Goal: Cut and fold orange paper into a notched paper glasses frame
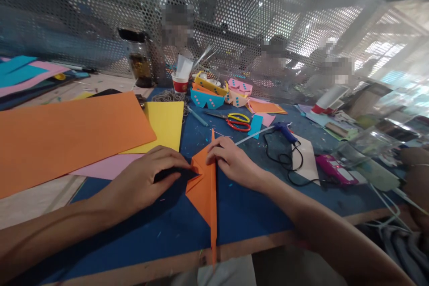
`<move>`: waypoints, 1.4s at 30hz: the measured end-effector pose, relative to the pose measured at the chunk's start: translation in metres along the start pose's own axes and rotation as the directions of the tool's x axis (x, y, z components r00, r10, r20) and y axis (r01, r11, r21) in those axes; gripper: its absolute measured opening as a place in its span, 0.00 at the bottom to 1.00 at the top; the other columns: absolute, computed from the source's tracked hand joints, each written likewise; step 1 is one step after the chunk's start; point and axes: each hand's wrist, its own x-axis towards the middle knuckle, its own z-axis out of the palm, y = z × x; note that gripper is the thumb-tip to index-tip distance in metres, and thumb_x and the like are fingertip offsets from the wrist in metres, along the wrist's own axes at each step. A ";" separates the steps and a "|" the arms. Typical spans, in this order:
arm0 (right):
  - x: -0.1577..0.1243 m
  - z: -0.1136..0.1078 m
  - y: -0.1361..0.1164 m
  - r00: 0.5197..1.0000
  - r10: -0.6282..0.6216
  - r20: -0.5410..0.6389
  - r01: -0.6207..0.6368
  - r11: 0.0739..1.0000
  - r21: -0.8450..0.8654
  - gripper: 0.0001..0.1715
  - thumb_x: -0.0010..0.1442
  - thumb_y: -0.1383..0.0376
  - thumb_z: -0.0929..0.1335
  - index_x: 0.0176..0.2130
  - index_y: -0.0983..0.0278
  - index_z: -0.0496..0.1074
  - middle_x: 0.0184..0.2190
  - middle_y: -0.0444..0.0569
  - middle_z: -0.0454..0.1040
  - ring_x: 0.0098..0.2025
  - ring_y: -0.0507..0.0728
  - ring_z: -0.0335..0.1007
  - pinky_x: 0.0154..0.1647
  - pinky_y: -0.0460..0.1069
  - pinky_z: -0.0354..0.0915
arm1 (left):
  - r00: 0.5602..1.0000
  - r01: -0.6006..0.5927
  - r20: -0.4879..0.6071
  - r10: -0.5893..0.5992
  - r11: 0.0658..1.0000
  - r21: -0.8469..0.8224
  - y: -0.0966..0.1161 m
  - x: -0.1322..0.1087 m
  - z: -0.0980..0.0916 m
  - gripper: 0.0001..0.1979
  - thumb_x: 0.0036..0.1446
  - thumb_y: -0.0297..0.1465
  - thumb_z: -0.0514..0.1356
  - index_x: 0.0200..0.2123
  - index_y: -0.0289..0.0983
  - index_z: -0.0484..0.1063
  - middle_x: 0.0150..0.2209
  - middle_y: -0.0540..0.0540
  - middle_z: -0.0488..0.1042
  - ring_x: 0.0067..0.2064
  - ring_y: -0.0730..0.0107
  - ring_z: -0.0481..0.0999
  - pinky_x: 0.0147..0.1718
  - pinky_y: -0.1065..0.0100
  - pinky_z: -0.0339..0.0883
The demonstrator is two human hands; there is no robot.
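A folded orange paper (203, 201) lies lengthwise on the blue table mat, with a long narrow pointed strip along its right side and creased flaps on its left. My left hand (147, 176) is at the left flap, its thumb and fingers curved towards each other at the paper's edge; a dark patch beside the fingertips is hard to make out. On the upper part of the same paper, the bent fingers of my right hand (231, 161) press and grip near the narrow strip. The paper's lower tip reaches past the table's front edge.
Large orange sheet (67, 134), yellow sheet (164, 125) and pink sheet lie left. Scissors (238, 121), a blue pen (197, 116), a blue glue gun (284, 132) with cord and paper glasses (208, 98) lie beyond. A jar (140, 60) and paper cup (180, 84) stand behind.
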 end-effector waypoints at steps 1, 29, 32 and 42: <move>0.000 0.001 0.000 1.000 0.011 0.012 -0.010 1.000 -0.001 0.28 0.64 0.87 0.63 0.44 0.60 0.81 0.54 0.53 0.81 0.62 0.61 0.78 0.70 0.60 0.74 | 0.999 -0.036 0.020 0.035 0.999 0.027 -0.002 -0.001 0.001 0.15 0.75 0.39 0.63 0.53 0.49 0.91 0.52 0.43 0.91 0.55 0.51 0.88 0.61 0.54 0.83; 0.000 0.006 -0.015 0.998 -0.009 0.065 0.004 0.998 0.064 0.28 0.68 0.85 0.63 0.47 0.58 0.82 0.54 0.50 0.84 0.62 0.59 0.80 0.67 0.58 0.78 | 0.997 -0.072 0.048 0.069 0.994 0.084 -0.001 0.005 0.008 0.13 0.77 0.39 0.63 0.40 0.45 0.86 0.41 0.44 0.86 0.47 0.53 0.82 0.48 0.56 0.75; 0.000 0.007 -0.015 0.997 -0.018 0.072 0.013 0.997 0.070 0.28 0.68 0.86 0.63 0.46 0.58 0.82 0.54 0.50 0.84 0.61 0.59 0.80 0.67 0.59 0.78 | 0.998 -0.053 0.043 0.049 0.994 0.091 0.000 0.006 0.009 0.13 0.76 0.40 0.64 0.39 0.45 0.86 0.40 0.44 0.86 0.47 0.52 0.82 0.47 0.56 0.74; 0.001 0.009 -0.014 0.998 -0.002 0.070 -0.001 0.999 0.043 0.29 0.66 0.86 0.63 0.46 0.58 0.81 0.53 0.51 0.83 0.61 0.60 0.80 0.64 0.57 0.78 | 0.999 0.017 0.042 -0.021 0.994 0.107 0.000 0.009 0.009 0.12 0.72 0.43 0.66 0.37 0.44 0.83 0.40 0.44 0.84 0.47 0.50 0.79 0.49 0.53 0.72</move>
